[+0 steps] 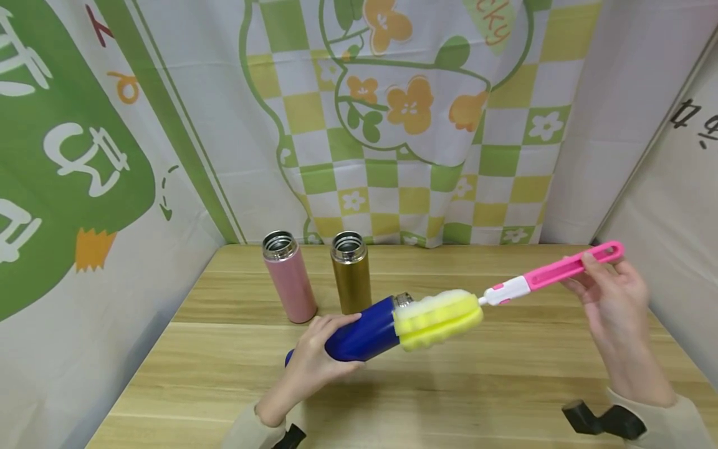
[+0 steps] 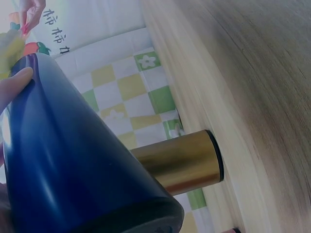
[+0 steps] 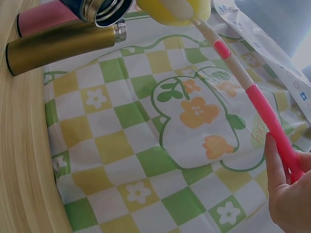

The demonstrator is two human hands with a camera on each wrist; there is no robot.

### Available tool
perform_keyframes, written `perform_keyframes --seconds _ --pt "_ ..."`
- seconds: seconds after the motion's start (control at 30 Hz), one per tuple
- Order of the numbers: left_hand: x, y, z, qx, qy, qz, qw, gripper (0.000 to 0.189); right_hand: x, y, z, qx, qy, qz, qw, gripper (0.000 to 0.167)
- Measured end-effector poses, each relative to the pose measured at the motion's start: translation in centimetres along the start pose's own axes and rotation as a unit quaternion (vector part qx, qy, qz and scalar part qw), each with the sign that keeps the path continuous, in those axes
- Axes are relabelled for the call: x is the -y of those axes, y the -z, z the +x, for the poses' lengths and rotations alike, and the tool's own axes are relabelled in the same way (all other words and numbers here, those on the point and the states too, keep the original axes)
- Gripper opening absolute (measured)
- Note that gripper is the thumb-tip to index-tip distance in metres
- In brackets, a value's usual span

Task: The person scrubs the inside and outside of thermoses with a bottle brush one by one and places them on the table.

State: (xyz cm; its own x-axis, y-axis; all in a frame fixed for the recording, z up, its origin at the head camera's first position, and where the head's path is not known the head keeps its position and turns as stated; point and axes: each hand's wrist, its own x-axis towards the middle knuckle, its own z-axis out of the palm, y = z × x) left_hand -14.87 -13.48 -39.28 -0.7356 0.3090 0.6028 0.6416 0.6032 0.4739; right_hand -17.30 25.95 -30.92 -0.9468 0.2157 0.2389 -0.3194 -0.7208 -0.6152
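Note:
My left hand (image 1: 314, 358) grips a dark blue vacuum bottle (image 1: 364, 333), raised and tilted with its mouth toward the right. Its steel rim (image 3: 111, 13) is uncapped. In my right hand (image 1: 617, 305) is a bottle brush, pinched near the end of its pink handle (image 1: 552, 274). The brush's yellow and white sponge head (image 1: 440, 321) overlaps the bottle's mouth in the head view, while the right wrist view shows it a little apart from the rim. Seen from the left wrist, the blue bottle (image 2: 82, 145) fills much of the view, base nearest.
Behind the blue bottle, a pink bottle (image 1: 291, 280) and a gold bottle (image 1: 352, 280) stand upright and uncapped on the wooden table (image 1: 477, 399). A checked, flower-patterned cloth (image 1: 392, 156) hangs along the table's back edge. Printed cloth walls flank both sides.

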Motion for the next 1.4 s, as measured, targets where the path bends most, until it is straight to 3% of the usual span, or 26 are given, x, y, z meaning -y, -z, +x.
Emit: perform_keyframes --seconds 0.47,0.67,0.83,1.03,1.13,1.2,1.27,1.4 --pt "0.5 0.3 -0.2 -0.036 -0.016 -0.025 0.9989 0.072 0.3 1.2 -0.1 0.004 -0.021 -0.009 0.9997 0.016" --pt "0.5 0.5 -0.3 -0.029 -0.004 -0.044 0.9986 0.071 0.2 1.3 -0.2 0.003 0.000 -0.024 0.9997 0.017" --pt "0.4 0.6 -0.2 -0.020 -0.014 -0.058 0.9980 0.070 0.0 1.3 -0.2 -0.007 0.027 -0.029 0.9992 0.015" --pt "0.1 0.7 -0.2 -0.023 -0.020 -0.064 0.9975 0.072 -0.2 1.3 -0.1 -0.030 0.030 -0.034 0.9985 0.017" --pt "-0.8 1.1 -0.1 -0.014 0.013 -0.081 0.9965 0.071 -0.2 1.5 -0.1 -0.045 0.033 -0.025 0.9981 0.017" --pt "-0.9 1.1 -0.1 -0.004 0.054 -0.105 0.9930 0.069 -0.2 1.6 0.0 -0.054 0.039 -0.014 0.9977 0.016" --pt "-1.0 1.1 -0.1 0.002 0.104 -0.135 0.9853 0.070 -0.1 1.8 0.0 -0.066 0.043 -0.008 0.9969 0.016" --pt "-0.3 0.6 -0.4 0.002 0.170 -0.190 0.9668 0.071 0.1 2.1 0.1 -0.077 0.042 0.016 0.9960 0.014"
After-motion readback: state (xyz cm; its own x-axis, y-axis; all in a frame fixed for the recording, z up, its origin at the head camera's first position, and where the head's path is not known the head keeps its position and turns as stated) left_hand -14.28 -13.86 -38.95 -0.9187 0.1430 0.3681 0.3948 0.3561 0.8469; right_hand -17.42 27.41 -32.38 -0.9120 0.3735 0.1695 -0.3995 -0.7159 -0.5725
